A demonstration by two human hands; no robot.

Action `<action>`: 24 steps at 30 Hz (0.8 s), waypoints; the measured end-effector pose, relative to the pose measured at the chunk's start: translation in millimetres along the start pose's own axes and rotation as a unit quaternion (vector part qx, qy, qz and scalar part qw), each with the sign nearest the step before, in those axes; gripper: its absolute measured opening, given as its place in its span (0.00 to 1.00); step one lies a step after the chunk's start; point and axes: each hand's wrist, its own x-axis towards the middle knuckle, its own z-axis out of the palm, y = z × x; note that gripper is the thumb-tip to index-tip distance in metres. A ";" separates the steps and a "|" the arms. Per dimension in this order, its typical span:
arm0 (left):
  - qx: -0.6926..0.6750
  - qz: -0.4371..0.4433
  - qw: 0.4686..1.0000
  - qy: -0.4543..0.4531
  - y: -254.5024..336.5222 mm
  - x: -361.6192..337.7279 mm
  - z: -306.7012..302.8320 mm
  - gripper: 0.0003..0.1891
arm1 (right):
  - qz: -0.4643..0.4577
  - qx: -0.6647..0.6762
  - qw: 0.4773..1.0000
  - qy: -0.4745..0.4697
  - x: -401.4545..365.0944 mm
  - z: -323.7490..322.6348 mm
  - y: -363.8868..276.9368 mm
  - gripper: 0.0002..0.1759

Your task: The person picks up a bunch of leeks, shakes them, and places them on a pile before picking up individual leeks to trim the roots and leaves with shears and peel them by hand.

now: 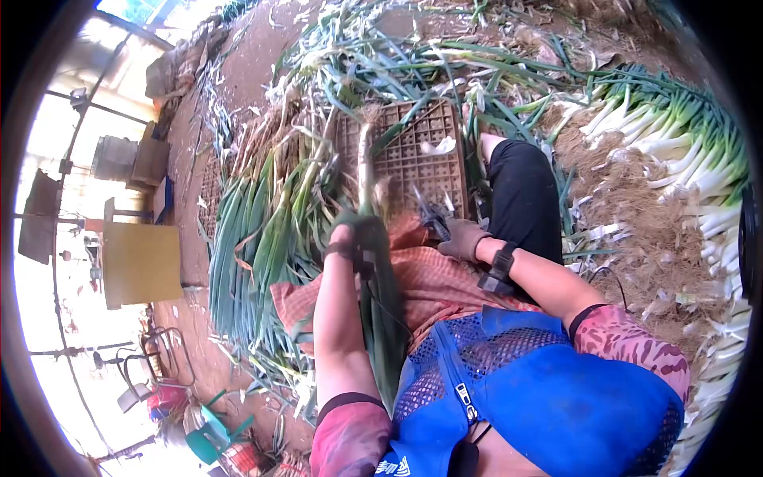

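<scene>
My left hand (358, 228), in a dark glove, is wrapped round a large green onion (365, 171). Its white stem and root end point up over the brown plastic crate (417, 163), and its long green leaves run back along my left arm. Gloved too, my right hand (462, 240) grips a dark hand tool (431, 216) with pointed tips, which looks like shears, just right of the stem. A white scrap (439, 146) lies on the crate. Beside my left hand is a thick pile of untrimmed green onions (266, 215).
Rows of cleaned green onions (675, 143) lie at the right, beside a heap of cut roots (624, 207). Loose leaves (381, 56) litter the ground beyond the crate. At left stand a yellowish board (141, 262), a metal-framed chair (163, 362) and a green stool (213, 433).
</scene>
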 end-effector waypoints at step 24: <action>-0.032 -0.058 0.979 0.192 -11.7 -29.6 20.5 0.24 | -0.142 -0.056 0.985 -0.080 -83.1 -40.5 -75.9 0.41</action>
